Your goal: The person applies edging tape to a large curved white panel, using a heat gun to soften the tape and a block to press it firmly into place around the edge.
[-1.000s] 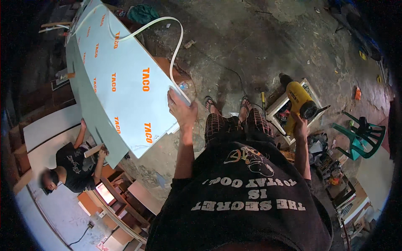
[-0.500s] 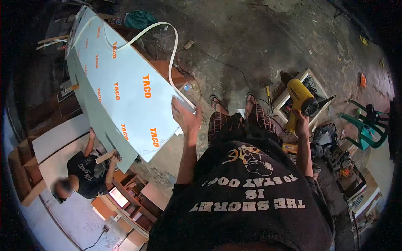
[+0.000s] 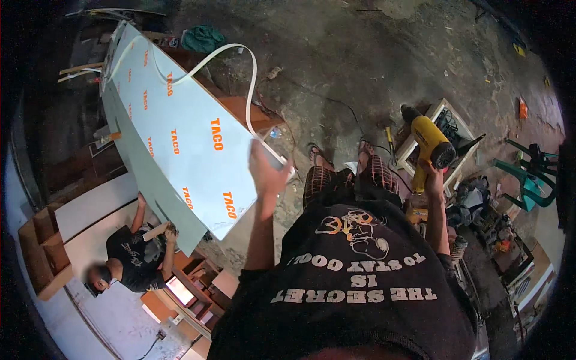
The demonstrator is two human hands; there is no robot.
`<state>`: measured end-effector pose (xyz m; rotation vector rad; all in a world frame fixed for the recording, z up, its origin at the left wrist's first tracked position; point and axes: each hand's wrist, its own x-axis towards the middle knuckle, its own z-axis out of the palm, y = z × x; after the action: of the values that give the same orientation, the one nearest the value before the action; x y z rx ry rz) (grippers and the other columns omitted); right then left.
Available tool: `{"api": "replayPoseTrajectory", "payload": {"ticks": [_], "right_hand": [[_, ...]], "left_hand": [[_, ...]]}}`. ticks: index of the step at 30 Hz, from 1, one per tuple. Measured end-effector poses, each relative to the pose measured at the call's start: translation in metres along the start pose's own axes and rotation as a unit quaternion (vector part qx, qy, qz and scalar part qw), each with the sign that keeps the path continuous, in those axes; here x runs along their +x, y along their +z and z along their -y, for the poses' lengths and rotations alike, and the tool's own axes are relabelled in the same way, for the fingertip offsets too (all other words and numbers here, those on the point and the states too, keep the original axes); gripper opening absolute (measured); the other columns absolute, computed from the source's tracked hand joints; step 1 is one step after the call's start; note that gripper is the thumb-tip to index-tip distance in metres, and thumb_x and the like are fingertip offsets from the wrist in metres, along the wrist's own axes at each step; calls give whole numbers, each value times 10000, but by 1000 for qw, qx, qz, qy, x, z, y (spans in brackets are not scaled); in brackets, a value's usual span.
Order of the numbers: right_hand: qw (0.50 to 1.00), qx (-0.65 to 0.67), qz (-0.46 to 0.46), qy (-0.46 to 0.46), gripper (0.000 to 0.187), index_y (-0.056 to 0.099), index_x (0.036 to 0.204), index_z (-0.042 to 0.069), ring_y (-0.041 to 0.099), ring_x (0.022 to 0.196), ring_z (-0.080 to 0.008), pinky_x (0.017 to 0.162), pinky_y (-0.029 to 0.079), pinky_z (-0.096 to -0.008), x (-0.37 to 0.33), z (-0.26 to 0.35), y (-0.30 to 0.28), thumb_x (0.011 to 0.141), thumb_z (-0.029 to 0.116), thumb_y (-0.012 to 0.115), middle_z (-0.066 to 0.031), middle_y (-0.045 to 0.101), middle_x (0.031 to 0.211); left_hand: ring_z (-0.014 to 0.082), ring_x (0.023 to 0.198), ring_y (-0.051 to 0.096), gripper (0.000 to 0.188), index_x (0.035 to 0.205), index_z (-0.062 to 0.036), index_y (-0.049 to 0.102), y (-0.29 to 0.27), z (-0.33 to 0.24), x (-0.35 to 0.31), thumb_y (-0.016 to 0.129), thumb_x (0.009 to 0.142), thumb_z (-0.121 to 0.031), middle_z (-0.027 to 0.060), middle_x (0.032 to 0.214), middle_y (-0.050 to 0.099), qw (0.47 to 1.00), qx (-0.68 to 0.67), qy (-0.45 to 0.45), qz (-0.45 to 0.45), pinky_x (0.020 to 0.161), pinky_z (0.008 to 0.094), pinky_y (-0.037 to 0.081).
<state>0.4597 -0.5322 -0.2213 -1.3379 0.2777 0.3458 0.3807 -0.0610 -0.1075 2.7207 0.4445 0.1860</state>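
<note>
Head view — left hand [image 3: 269,175] at orange-lettered board [image 3: 195,153]

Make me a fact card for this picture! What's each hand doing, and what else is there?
Left hand: blurred, at the edge of the white panel, by one end of the curling white strip
Right hand: gripping the yellow gun-shaped tool
Co-worker: beyond the panel, at left
Nearby: crumpled green bundle

The concrete floor [image 3: 324,66] carries an open wooden box [image 3: 405,152]. Left of the box lies a yellow-handled tool [image 3: 389,137]; right, a small orange packet [image 3: 523,108].
</note>
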Motion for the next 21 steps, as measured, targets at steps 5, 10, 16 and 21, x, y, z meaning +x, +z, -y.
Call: {"api": "replayPoseTrajectory", "payload": {"ticks": [5,10,16,21], "right_hand": [[997,57,-42,31,322,528,1214,-17,657,900,-230,752,536,-358,1,-7,1,920,102,585,-109,637,1050],[994,14,-31,99,317,539,1207,-13,657,870,-224,726,535,-360,1,-3,4,922,113,597,-103,637,1033],[999,30,-5,35,301,559,1189,-8,647,871,-225,745,531,-379,-5,-9,-1,903,81,591,-101,637,1063],[996,44,-56,50,392,510,1247,0,632,955,-223,801,506,-363,-11,-9,-5,885,120,597,-99,630,1111]], "left_hand": [[416,1317,355,983,1454,-1,255,0,-9,-8,822,675,-197,261,1428,370,997,39,16,67,1076,488,308],[389,1347,318,999,1465,-18,242,-6,0,-1,825,668,-165,230,1471,323,993,37,11,114,1079,473,301],[415,1363,292,981,1453,-25,249,-25,7,-3,818,672,-193,245,1502,257,985,44,27,166,1090,484,282],[433,1374,251,1078,1465,6,179,-4,0,3,823,629,-213,286,1489,233,996,-48,3,69,1100,515,261]]}}
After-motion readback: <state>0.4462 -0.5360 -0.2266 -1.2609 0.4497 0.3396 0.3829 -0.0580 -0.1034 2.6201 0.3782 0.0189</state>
